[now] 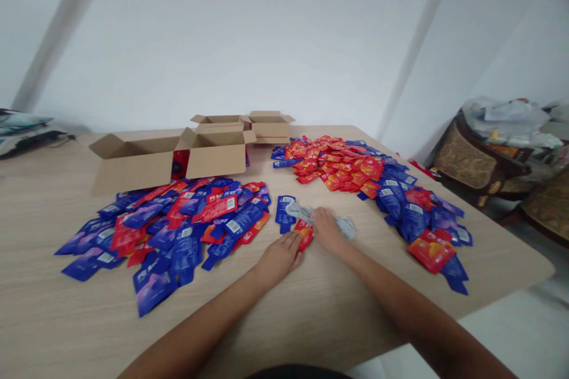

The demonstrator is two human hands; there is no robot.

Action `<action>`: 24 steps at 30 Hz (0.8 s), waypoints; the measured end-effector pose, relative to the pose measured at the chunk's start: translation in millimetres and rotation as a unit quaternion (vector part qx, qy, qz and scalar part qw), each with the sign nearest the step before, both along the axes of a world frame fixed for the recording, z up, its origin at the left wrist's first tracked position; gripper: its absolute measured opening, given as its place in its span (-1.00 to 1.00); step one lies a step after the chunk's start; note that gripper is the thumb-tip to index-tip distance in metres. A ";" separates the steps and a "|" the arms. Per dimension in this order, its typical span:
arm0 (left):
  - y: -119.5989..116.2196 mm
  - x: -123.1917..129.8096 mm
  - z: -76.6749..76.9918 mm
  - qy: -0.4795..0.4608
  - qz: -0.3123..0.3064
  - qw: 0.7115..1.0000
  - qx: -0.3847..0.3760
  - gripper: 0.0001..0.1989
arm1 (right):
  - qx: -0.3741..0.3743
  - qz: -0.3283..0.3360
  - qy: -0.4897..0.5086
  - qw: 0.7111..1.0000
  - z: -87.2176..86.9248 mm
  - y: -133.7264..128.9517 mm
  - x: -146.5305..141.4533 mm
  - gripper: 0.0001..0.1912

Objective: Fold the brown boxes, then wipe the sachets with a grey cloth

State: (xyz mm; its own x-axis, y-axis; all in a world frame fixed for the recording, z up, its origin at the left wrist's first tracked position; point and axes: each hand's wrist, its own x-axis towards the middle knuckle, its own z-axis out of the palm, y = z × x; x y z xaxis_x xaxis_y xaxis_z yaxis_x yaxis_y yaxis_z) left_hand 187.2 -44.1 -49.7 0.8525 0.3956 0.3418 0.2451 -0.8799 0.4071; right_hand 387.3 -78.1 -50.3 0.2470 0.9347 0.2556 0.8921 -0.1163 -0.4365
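Note:
My left hand [279, 257] rests on the table with its fingers over a small red packet [306, 235], holding it. Just to the right, my right hand [328, 230] is closed at the packet's upper edge. Its fingertips are partly hidden, so what they pinch is unclear. A grey, crumpled, soft-looking piece [345, 227] sticks out on the right of this hand, and a similar grey part [296, 211] shows on its left. Whether the two are joined beneath the hand cannot be seen. Beyond my left fingers lies a blue packet [284, 211], partly under the grey part.
A mixed pile of blue and red packets [178, 225] spreads at left. Another pile [342, 166] runs from the back down the right side. Several open cardboard boxes [133, 169] stand behind the left pile. Chairs [464, 154] with plastic bags stand right of the table [249, 320].

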 end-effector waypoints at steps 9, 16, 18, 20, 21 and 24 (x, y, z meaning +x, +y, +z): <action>23.9 7.9 -5.5 -0.190 0.195 0.809 -0.521 -0.77 | 0.118 -0.032 0.195 0.973 13.1 -15.4 -23.0 -0.94; 23.7 9.7 -3.2 -0.214 0.165 0.803 -0.531 -0.85 | -0.042 -0.039 -0.095 0.994 3.5 -18.1 -56.6 -0.79; 24.0 10.0 -5.3 -0.219 0.191 0.802 -0.522 -0.86 | -0.038 -0.042 -0.099 0.993 -1.6 -15.7 -55.2 -0.75; 25.0 10.6 -8.4 -0.229 0.190 0.806 -0.512 -0.86 | -0.020 -0.007 -0.101 0.995 -7.2 -15.4 -54.3 -0.73; 25.8 10.3 -9.9 -0.229 0.186 0.807 -0.512 -0.85 | -0.018 0.006 -0.106 0.994 -9.0 -15.5 -51.1 -0.73; 31.8 2.8 -9.8 -0.229 0.190 0.815 -0.498 -0.82 | -0.047 -0.026 -0.146 0.988 -6.9 -13.3 -21.4 -0.75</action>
